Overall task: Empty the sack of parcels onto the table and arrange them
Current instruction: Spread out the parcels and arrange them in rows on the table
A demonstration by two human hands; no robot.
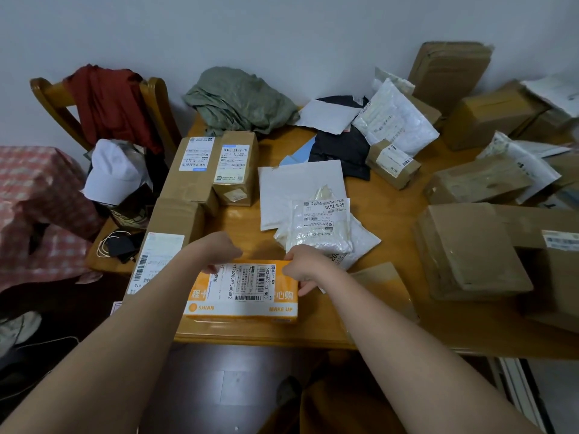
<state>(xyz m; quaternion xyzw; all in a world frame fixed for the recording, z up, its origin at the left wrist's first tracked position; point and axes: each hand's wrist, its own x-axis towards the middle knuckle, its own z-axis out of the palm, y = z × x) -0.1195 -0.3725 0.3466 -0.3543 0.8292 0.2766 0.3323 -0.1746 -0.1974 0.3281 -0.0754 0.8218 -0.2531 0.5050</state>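
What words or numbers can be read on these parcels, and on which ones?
"SHIAN", "MAKE UP": front face of the orange and white cardboard box both hands hold.
"502-602-12 N03", "YT7628097560852": that box's white shipping label.
"60-6-7610": label on the white padded mailer bag.
Labels on the brown cardboard boxes: too small to read.

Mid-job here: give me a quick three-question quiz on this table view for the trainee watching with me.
1. True or false: both hands hold the orange box at the table's near edge.
2. Multiple choice: the grey-green cloth lies (A) at the table's far edge by the wall, (B) on the floor, (C) on the chair.
3. Fill in: the red garment hangs over the wooden ____.

Key: 1 true, the left hand and right hand grip the box's far corners. 2 A. 3 chair.
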